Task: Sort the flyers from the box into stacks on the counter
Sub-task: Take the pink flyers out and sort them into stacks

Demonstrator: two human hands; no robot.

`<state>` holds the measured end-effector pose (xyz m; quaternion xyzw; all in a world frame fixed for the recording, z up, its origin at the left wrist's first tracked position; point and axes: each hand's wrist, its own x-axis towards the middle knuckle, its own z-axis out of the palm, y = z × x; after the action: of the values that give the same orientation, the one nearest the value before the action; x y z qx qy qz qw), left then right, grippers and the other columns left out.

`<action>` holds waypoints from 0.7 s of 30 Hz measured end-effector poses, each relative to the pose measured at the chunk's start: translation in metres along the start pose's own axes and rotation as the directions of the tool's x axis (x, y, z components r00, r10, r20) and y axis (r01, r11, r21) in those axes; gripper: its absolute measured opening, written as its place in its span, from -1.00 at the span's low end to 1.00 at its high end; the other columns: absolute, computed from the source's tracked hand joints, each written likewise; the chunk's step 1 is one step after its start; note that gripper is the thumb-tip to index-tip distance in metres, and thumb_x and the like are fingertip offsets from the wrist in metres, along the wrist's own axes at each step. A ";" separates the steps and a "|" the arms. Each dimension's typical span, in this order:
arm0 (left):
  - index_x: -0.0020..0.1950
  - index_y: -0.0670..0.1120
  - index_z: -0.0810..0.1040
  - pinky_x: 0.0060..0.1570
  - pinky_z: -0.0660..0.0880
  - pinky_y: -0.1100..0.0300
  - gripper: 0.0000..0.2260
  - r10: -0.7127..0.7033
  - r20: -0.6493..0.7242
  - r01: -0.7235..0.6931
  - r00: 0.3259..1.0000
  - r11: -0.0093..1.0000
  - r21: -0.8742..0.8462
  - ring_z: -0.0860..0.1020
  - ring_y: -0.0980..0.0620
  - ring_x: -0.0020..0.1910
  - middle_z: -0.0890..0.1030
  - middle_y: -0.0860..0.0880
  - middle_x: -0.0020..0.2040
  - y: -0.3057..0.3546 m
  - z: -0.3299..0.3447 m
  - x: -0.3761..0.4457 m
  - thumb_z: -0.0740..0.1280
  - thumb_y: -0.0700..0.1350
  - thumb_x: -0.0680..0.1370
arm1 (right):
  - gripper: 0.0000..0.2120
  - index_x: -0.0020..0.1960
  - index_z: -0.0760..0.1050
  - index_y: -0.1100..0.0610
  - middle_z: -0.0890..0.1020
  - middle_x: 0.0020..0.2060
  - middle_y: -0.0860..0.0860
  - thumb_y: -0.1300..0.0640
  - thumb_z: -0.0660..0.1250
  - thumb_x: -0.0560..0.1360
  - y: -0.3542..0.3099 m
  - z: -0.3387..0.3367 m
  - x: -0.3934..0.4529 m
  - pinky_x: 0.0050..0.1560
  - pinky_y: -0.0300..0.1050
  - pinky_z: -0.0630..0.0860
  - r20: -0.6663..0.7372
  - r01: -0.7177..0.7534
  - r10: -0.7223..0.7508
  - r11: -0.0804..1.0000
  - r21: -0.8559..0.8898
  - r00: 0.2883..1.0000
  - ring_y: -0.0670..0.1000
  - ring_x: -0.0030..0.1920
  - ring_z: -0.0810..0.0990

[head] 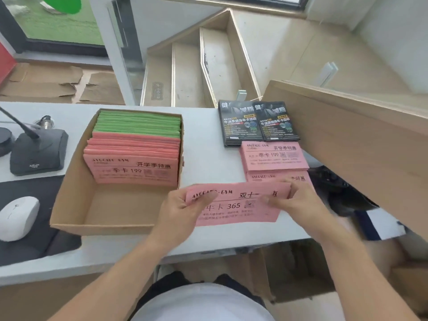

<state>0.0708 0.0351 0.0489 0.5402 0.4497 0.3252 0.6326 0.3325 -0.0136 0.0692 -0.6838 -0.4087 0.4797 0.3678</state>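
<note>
Pink paper flyer [236, 203] sits low-centre in frame, pinched at its left end by the left hand [183, 212] and at its right end by the right hand [298, 202], thumbs on top. Its far right edge overlaps a pink stack [274, 156] on the white counter [208, 144]. Bare counter separates it from the open cardboard box [76, 205] at left.

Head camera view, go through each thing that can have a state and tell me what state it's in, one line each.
cardboard box: open, rear half filled with pink and green flyers
held pink flyer: gripped at both ends
left hand: grips flyer's left end
right hand: pinches flyer's right end
pink stack: flat on counter
black flyers: two side-by-side piles
</note>
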 end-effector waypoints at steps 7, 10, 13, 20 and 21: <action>0.09 0.03 0.75 0.30 0.53 0.10 -0.80 -0.035 0.069 0.035 0.997 0.999 -0.004 0.67 0.06 0.15 0.74 0.03 0.08 -0.064 0.052 -0.001 0.44 -0.12 0.50 | -0.86 -0.14 0.66 0.08 0.74 -0.07 -0.10 0.28 0.57 0.41 0.073 -0.032 -0.021 0.15 -0.10 0.55 -0.165 0.052 -0.062 0.997 -0.065 0.984 -0.11 0.08 0.66; 0.11 0.04 0.75 0.38 0.46 0.07 -0.79 -0.078 0.048 0.077 0.996 0.997 0.007 0.62 0.13 0.22 0.72 0.10 0.12 -0.074 0.064 -0.002 0.46 -0.11 0.50 | -0.89 -0.13 0.67 0.05 0.73 -0.11 -0.12 0.23 0.56 0.43 0.088 -0.037 -0.026 0.14 -0.09 0.55 -0.166 0.067 -0.078 0.995 -0.072 0.983 -0.13 0.02 0.65; 0.09 0.09 0.75 0.37 0.43 0.14 -0.77 -0.105 -0.003 0.105 0.994 0.992 0.062 0.59 0.23 0.23 0.71 0.18 0.12 -0.075 0.072 -0.005 0.54 -0.10 0.45 | -0.87 -0.09 0.67 0.05 0.73 -0.11 -0.14 0.21 0.57 0.42 0.101 -0.046 -0.026 0.15 -0.11 0.55 -0.130 0.057 -0.064 0.996 -0.063 0.989 -0.16 0.01 0.64; -0.03 0.05 0.74 0.14 0.46 0.20 -0.82 -0.107 -0.037 0.109 0.994 0.993 0.052 0.65 0.13 0.08 0.74 0.06 0.01 -0.075 0.091 -0.007 0.58 -0.15 0.41 | -0.90 -0.05 0.62 0.10 0.71 -0.08 -0.03 0.20 0.52 0.48 0.116 -0.049 -0.023 0.24 0.12 0.53 -0.013 0.080 -0.081 0.996 -0.040 0.997 -0.05 0.03 0.64; -0.06 0.01 0.74 0.11 0.46 0.20 -0.86 -0.102 -0.048 0.103 0.994 0.994 0.024 0.67 0.09 0.03 0.74 0.01 -0.03 -0.074 0.094 -0.007 0.57 -0.16 0.42 | -0.89 -0.05 0.59 0.12 0.71 -0.06 -0.02 0.20 0.51 0.49 0.117 -0.049 -0.022 0.25 0.14 0.53 -0.008 0.082 -0.082 0.996 -0.016 0.997 -0.05 0.05 0.64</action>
<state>0.1485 -0.0233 -0.0205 0.5171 0.4958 0.2988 0.6305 0.3990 -0.0853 -0.0143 -0.6712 -0.4386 0.4582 0.3837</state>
